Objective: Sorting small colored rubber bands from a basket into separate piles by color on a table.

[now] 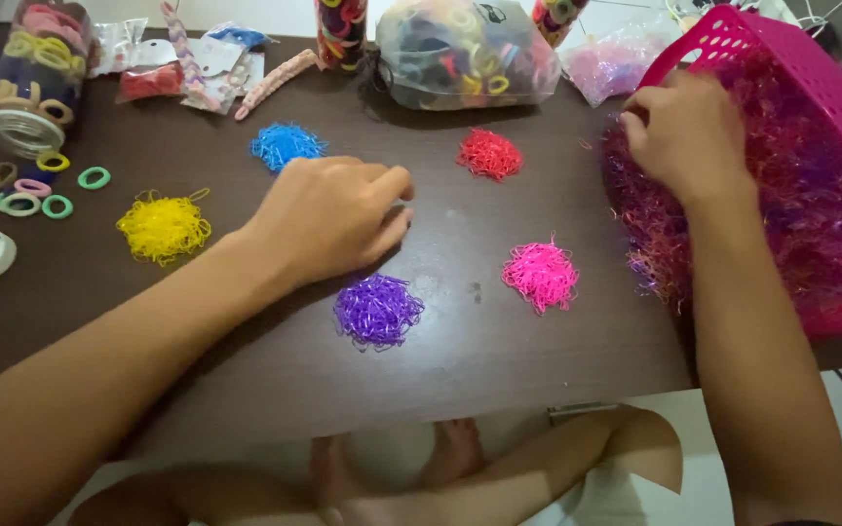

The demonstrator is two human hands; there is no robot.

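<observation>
L hand (328, 216) hovers loosely curled, holding nothing visible, just above the purple pile (378, 310) of thin glossy elastic loops on a dark matte wood-grain surface (460, 360). R hand (686, 131) digs into the tangled pink/purple mass (811, 205) spilling from a perforated pink plastic basket (835, 93); fingers buried, grip can't tell. Fluffy round piles: pink (541, 275), red (489, 154), blue (286, 144), yellow (164, 226).

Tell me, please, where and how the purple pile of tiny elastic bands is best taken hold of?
Probably pinch the purple pile at its raised middle, coming straight down from above: it is a loose, low mound flat on the dark table, so a side approach would likely scatter it. The left hand is nearest.
</observation>
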